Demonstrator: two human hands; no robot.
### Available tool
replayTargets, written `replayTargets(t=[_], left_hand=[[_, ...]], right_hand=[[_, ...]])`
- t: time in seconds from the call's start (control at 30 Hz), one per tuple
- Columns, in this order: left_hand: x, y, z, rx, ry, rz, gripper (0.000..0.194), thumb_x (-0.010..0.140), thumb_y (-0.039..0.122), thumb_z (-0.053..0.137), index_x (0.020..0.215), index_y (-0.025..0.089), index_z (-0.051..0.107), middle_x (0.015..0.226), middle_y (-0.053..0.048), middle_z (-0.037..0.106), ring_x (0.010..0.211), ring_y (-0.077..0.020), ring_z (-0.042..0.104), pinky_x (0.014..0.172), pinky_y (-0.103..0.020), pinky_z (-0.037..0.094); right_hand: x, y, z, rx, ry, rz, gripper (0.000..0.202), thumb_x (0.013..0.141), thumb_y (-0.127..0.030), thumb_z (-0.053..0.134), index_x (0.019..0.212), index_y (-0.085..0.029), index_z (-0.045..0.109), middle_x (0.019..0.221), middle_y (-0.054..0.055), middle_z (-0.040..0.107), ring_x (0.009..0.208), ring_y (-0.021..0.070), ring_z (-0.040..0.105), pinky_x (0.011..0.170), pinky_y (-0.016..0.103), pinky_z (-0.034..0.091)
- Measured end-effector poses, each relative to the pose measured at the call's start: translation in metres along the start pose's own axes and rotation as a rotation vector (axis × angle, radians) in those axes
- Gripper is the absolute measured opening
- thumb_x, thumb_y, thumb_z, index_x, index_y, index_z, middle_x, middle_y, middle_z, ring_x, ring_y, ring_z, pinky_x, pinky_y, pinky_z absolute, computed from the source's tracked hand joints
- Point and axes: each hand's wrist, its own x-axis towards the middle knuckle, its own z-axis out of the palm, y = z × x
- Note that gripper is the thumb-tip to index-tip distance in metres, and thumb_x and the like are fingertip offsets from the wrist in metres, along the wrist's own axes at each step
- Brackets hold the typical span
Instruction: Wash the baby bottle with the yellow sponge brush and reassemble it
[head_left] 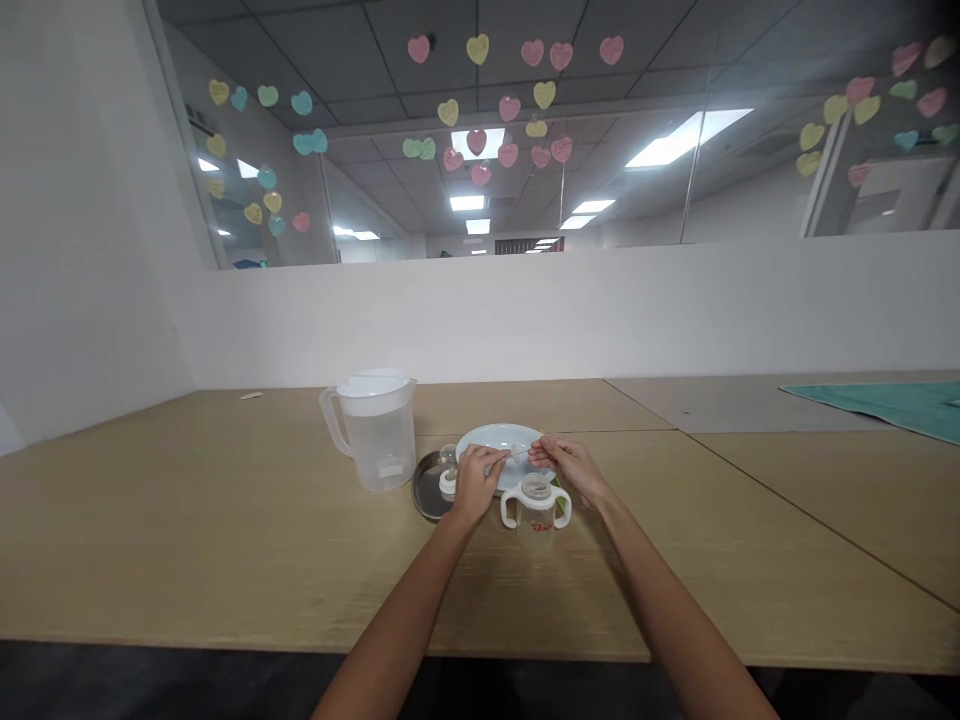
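Over the front part of a white oval plate (495,433), my left hand (477,482) pinches a small pale, clear piece whose shape is hard to make out. My right hand (571,468) is closed on a thin stick-like item pointing at that piece. A clear baby bottle (535,530) with two white handles stands upright just in front of the plate, between my forearms. Left of my left hand, a white bottle collar with a clear top (448,484) rests in a round dark metal tray (427,490).
A lidded clear plastic pitcher (381,440) stands left of the tray. A small flat pale item (251,396) lies at the back left of the wooden table (225,520). Teal cloth (892,405) lies at the far right. Behind is a white wall under a window.
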Motion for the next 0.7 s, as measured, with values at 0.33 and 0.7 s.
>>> replayTargets(t=[0.33,0.7], left_hand=[[0.002,0.007,0.001,-0.038,-0.072,0.025,0.023,0.087,0.026,0.049,0.095,0.023,0.07,0.094,-0.003,0.07,0.089,-0.0191,0.054,0.082,-0.034,0.039],[0.001,0.0,0.007,0.013,-0.07,-0.001,0.025,0.087,0.022,0.047,0.1,0.022,0.068,0.096,-0.004,0.069,0.088,-0.0186,0.054,0.082,-0.032,0.04]], right_hand=[[-0.004,-0.007,0.007,-0.366,-0.09,-0.179,0.039,0.066,-0.056,0.063,0.069,-0.018,0.072,0.079,0.003,0.065,0.069,0.0123,0.054,0.058,0.023,0.04],[-0.009,-0.024,-0.005,0.08,0.137,-0.111,0.034,0.059,-0.048,0.074,0.073,-0.017,0.07,0.06,-0.001,0.059,0.047,0.0067,0.044,0.046,0.022,0.036]])
